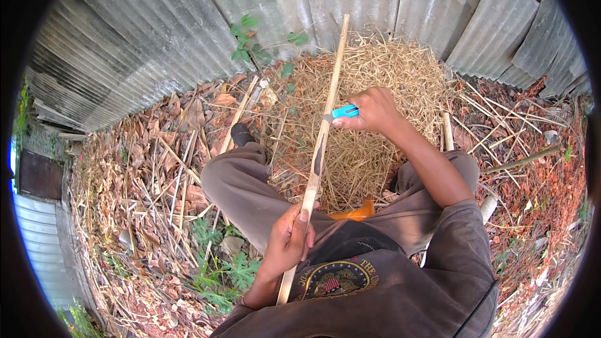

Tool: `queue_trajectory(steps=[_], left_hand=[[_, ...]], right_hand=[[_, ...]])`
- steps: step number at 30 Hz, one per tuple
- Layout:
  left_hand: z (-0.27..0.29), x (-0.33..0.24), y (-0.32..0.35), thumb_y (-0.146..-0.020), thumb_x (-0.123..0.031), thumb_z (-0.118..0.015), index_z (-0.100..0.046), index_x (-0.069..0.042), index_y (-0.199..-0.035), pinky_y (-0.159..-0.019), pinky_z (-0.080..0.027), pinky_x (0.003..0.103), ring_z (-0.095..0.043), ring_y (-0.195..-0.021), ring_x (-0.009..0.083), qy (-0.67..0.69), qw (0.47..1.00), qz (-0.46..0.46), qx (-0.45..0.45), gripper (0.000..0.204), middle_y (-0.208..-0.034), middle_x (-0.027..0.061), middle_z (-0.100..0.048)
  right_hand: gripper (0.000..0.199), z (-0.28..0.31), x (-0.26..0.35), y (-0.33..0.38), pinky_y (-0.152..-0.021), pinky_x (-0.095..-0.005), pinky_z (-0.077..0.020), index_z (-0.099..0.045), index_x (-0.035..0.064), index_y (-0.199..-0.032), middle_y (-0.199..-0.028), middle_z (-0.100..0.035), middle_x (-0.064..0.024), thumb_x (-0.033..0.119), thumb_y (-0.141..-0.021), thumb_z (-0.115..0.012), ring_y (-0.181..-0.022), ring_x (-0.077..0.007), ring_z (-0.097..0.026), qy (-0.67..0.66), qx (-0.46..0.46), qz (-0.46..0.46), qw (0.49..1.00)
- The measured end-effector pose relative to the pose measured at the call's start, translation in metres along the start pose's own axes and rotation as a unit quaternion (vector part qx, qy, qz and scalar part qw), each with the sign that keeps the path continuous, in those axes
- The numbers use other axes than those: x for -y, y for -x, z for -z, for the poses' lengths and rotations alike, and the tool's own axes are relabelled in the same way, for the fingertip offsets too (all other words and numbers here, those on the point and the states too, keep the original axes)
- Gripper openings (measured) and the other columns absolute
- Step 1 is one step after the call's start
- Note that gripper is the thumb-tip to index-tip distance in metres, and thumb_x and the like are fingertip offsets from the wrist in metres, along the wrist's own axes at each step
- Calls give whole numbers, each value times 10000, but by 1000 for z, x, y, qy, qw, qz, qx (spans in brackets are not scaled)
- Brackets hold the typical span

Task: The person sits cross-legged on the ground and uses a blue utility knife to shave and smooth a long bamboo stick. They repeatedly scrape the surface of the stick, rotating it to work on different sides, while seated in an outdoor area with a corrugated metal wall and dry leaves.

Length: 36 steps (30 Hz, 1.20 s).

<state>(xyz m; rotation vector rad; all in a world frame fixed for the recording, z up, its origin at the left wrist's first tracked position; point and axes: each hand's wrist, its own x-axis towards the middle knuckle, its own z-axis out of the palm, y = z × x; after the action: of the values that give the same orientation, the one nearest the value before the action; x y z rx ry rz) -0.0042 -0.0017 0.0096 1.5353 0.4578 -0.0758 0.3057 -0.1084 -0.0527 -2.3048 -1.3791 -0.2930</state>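
Observation:
A long, pale strip of split bamboo or wood (326,130) slants from my lap up toward the fence, with a dark patch near its middle. My left hand (290,238) is wrapped round its lower part, thumb lying on top. In my right hand (374,110) is a blue utility knife (345,111). Its blade meets the strip above the dark patch; whether it cuts in cannot be made out. The strip's far end sticks up over a heap of dry shavings (382,81).
A corrugated metal fence (350,0) curves behind the heap. Dry leaves and sticks (169,150) cover the ground at left, with more thin sticks (501,119) at right. Between my bent legs lies an orange object (355,211). Green plants (241,269) grow by my left side.

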Motion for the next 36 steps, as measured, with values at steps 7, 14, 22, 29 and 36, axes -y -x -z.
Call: queue_trajectory(steps=[7,14,22,29,36], left_hand=[[1,2,0,-1043,-187,-342,-472,7,-1275,-388,-332,194,-402,-392,45,-19,1000,-8,-7,330,-584,7,-485],[-3,14,14,-1044,-237,-349,-490,16,-1267,-368,-323,193,-402,-375,53,-23,1000,-10,9,365,-571,17,-492],[-5,19,42,-1047,-227,-333,-455,16,-1301,-396,-340,197,-402,-398,52,-26,997,33,65,373,-574,7,-485],[0,21,62,-1047,-245,-332,-460,22,-1296,-396,-340,197,-409,-399,58,-19,994,56,91,387,-566,8,-478],[10,22,23,-1028,-189,-417,-477,-32,-1339,-381,-327,186,-400,-412,50,94,994,37,-52,354,-605,12,-494]], right_hand=[[742,-18,-11,-3,-443,-408,-423,-632,125,-576,-451,-519,-76,842,-702,-487,-437,-274,-558,20,8,-17,1000],[823,-13,-52,-13,-560,-457,-498,-689,71,-663,-552,-594,-140,838,-762,-407,-593,-327,-636,-1,44,-165,985],[904,4,-127,-22,-616,-461,-498,-683,23,-721,-661,-637,-175,863,-765,-354,-703,-323,-666,19,58,-340,938],[950,21,-167,-4,-689,-454,-507,-682,-5,-773,-733,-667,-173,876,-762,-326,-782,-321,-677,32,-16,-497,867],[875,32,-27,-13,-525,-409,-475,-611,58,-567,-514,-557,-99,868,-766,-347,-538,-267,-610,-64,61,-242,966]])
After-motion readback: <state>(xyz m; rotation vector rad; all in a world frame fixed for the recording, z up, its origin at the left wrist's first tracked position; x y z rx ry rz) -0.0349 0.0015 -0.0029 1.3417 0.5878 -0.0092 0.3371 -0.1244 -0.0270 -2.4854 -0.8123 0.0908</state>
